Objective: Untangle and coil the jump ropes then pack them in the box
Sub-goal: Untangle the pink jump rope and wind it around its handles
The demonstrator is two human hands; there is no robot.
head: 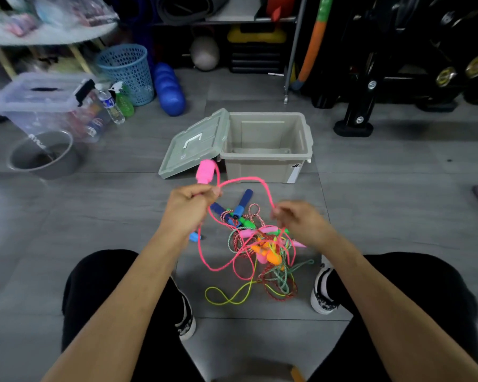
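Pink cord (249,180) is held up between both hands above the floor; the left hand (188,205) is curled tight round the lower end of a pink handle (205,170), whose long axis runs up and away from the fist, tilted slightly right, toward the box (268,146); the right hand (295,219) is blurred, its fingers seemingly pinched together on the cord, though the exact grip cannot be told. Between the hands the cord arches upward in a loop, then drops from both sides into the tangle (262,249) of ropes lying on the floor between the feet, below and slightly right of the hands. The tangle is nearer the right hand, so the free length is judged best drawn out leftward and upward, away from the pile. The box stands open beyond the tangle, its lid (193,144) leaning against its left side; nothing is seen packed in it yet; blue handles (244,199) lie at the tangle's far edge.
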